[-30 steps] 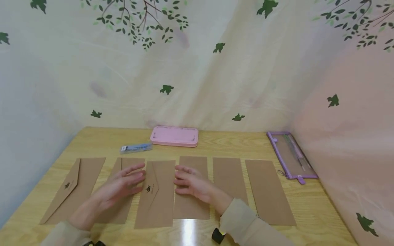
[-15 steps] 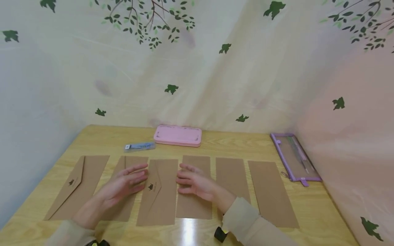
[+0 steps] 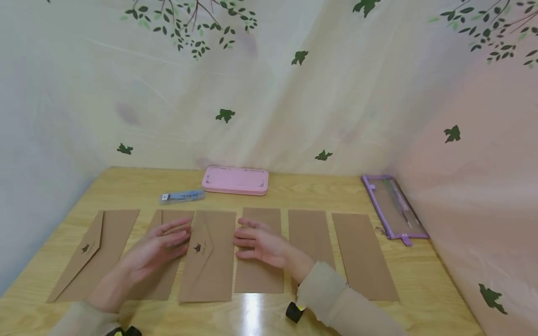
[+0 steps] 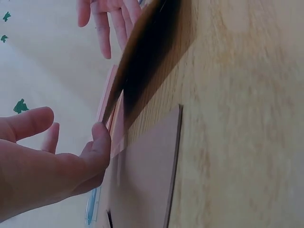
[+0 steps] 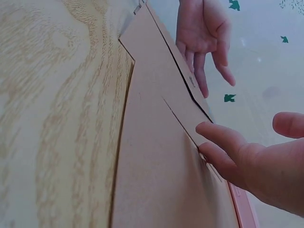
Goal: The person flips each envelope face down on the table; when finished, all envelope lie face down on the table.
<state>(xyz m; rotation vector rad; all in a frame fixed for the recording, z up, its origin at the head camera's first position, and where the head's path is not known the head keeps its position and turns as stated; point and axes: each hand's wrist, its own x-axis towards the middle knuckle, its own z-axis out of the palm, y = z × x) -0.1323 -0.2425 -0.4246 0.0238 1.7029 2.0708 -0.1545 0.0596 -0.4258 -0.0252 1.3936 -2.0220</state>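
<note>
Several brown paper envelopes lie in a row. Between my hands is one envelope (image 3: 210,280) with a pointed flap and a small crown print, flap side up. In the left wrist view its edge stands off the table, with a dark shadow beneath. My left hand (image 3: 157,249) is at its left edge, over a second flapped envelope (image 3: 161,284). Fingertips of that hand touch the raised edge in the left wrist view. My right hand (image 3: 262,245) is at the right edge, above a plain envelope (image 3: 258,282). Fingers of both hands are extended and loosely spread.
A crown-printed envelope (image 3: 111,252) lies far left. Two plain ones, a nearer envelope (image 3: 308,228) and an outer envelope (image 3: 363,256), lie right. Behind are a pink case (image 3: 235,180) and a blue packet (image 3: 182,196). A purple-edged zip pouch (image 3: 392,207) lies by the right edge.
The head view has shifted slightly. Both hands keep their places beside the crown-printed envelope, whose near edge now stands a little closer to level with the plain envelope on its right.
</note>
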